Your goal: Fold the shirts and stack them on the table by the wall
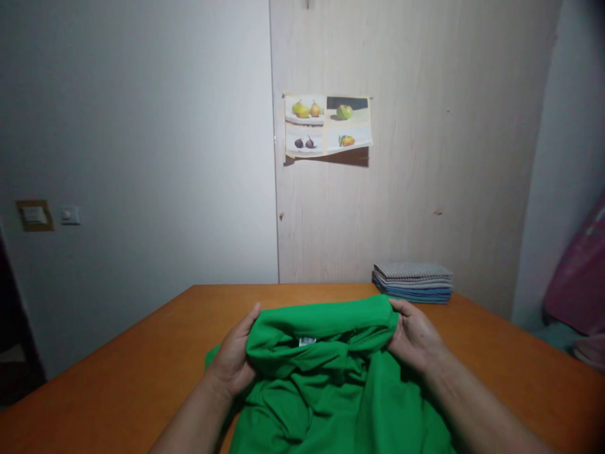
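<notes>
A bright green garment (pixel 331 403), apparently a shirt, lies rumpled over the near part of the table. Its upper edge is a folded band, stretched between my two hands, with a small white label (pixel 307 341) showing inside the opening. My left hand (pixel 235 353) is closed on the left end of that band, thumb up along the outside. At the band's right end, my right hand (pixel 416 334) grips the cloth the same way, its fingertips partly hidden by fabric. The lower part of the garment runs out of view at the bottom.
The orange-brown wooden table (pixel 142 353) reaches back to a pale wood panel (pixel 401 208). A stack of folded cloths (pixel 413 284) sits at its back right corner. A fruit picture (pixel 328 126) hangs on the panel. Pink fabric (pixel 576 277) is at the far right.
</notes>
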`<action>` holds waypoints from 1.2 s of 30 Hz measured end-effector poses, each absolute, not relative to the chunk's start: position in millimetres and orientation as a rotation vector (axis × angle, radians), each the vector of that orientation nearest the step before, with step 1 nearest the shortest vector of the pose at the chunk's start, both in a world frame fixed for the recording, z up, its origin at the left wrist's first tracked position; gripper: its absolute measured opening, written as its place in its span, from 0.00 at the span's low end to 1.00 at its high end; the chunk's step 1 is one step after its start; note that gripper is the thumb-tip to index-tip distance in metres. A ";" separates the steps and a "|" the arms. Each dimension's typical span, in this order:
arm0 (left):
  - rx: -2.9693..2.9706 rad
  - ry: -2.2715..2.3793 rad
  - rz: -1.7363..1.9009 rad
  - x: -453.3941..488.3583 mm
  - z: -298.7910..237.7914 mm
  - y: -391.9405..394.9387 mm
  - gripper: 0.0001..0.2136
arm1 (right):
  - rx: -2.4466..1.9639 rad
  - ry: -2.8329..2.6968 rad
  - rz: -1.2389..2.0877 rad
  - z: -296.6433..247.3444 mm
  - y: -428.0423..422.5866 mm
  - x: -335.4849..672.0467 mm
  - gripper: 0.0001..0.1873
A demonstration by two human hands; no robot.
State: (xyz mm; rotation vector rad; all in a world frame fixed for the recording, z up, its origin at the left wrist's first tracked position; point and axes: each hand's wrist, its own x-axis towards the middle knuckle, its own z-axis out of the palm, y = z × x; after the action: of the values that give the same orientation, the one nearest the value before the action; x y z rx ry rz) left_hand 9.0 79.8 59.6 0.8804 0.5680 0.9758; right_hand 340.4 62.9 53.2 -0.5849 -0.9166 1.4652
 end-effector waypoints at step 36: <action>1.753 1.029 1.064 3.6 62.1 70.4 0.17 | -1.360 -2.052 0.515 62.8 32.1 338.5 0.28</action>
State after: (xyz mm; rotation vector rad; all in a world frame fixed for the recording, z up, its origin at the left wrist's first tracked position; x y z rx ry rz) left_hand 3.6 70.4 62.1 1.7533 1.0291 1.0638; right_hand 338.5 32.1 62.8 -1.3599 -2.0521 0.5149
